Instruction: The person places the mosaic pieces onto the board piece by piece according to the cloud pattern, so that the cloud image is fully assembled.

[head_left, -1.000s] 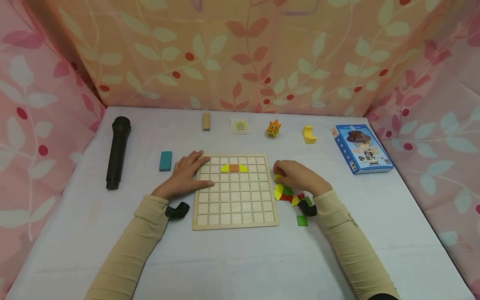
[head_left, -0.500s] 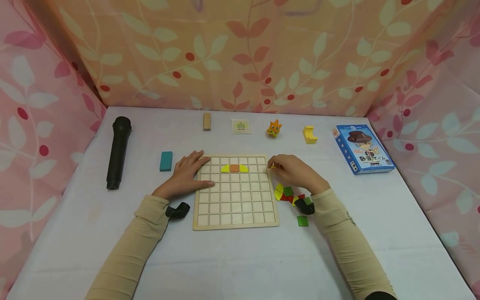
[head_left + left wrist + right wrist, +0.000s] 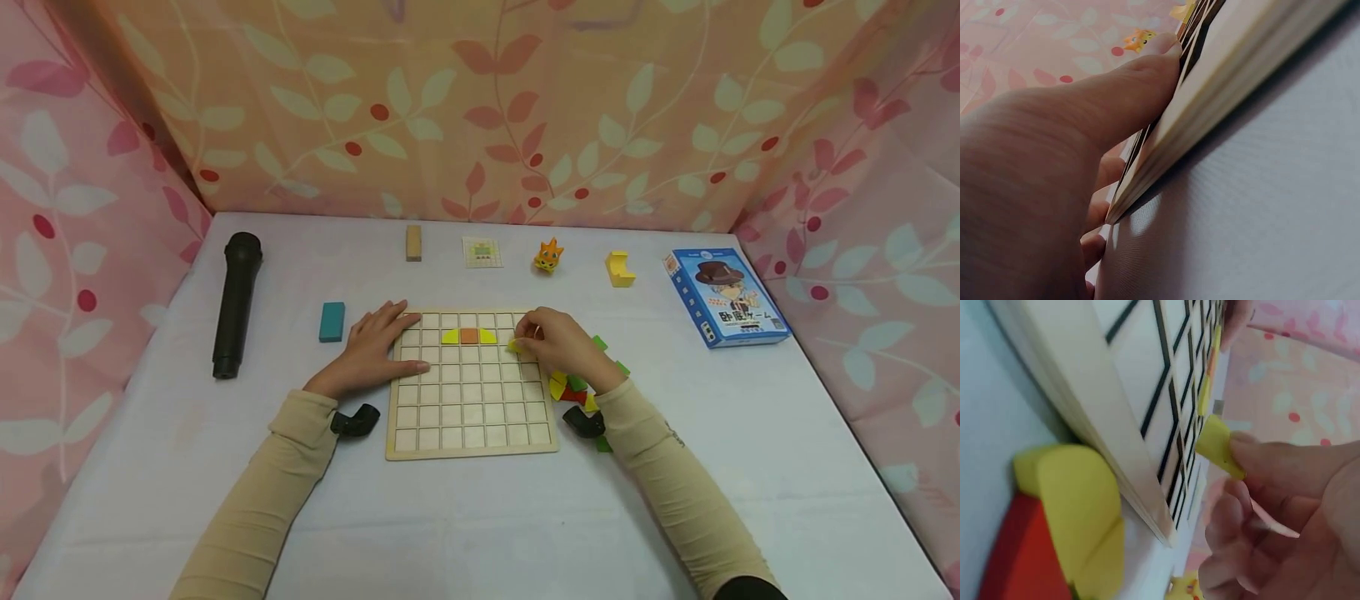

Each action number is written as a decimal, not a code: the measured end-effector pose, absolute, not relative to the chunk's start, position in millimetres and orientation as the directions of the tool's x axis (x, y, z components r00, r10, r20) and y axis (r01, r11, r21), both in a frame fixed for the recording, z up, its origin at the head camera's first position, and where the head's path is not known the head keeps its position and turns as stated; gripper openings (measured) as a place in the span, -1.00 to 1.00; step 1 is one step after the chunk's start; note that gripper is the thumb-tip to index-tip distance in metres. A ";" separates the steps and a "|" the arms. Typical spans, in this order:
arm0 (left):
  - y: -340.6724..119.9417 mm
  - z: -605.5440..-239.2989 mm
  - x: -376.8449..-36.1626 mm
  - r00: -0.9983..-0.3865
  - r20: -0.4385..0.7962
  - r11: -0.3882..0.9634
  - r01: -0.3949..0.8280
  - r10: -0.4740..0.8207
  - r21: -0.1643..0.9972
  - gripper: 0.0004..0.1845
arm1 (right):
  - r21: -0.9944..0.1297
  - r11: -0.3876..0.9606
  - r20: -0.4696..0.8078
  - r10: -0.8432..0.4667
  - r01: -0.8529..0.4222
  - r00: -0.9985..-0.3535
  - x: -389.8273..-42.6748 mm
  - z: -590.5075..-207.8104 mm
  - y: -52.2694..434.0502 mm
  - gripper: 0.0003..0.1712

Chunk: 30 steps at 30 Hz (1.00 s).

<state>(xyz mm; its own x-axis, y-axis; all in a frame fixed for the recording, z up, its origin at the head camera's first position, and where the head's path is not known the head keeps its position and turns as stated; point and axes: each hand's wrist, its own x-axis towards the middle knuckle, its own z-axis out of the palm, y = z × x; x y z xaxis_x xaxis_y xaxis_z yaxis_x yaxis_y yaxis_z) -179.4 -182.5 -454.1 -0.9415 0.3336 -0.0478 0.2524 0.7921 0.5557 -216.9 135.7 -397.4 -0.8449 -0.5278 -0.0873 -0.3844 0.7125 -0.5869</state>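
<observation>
A wooden grid board lies on the white table, with two yellow pieces and an orange piece set in its second row. My left hand rests flat on the board's left edge, fingers straight. My right hand hovers over the board's right side and pinches a small yellow piece between thumb and fingers. A heap of yellow, red and green pieces lies just right of the board, partly under my right wrist.
A black microphone and a teal block lie at the left. Along the back stand a wooden block, a small card, an orange figure and a yellow block. A blue box sits right.
My right hand has lifted a yellow piece from the heap and carried it left, over the board's right columns. My left hand has stayed on the board's edge.
</observation>
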 end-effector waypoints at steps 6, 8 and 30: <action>-182.8 -454.3 -179.8 -0.941 -0.045 0.793 0.255 0.334 0.553 -0.04 | -0.588 0.742 -0.138 -0.486 -0.324 -0.863 -216.0 -402.6 131.5 -0.89; -182.7 -454.4 -179.8 -0.941 -0.044 0.791 0.255 0.335 0.555 -0.04 | -0.593 0.747 -0.152 -0.471 -0.301 -0.869 -214.6 -403.8 130.0 -0.86; -182.0 -452.2 -180.0 -0.940 -0.052 0.800 0.256 0.337 0.543 -0.05 | -0.510 0.792 -0.241 -0.506 -0.336 -0.828 -210.2 -401.7 120.3 -0.77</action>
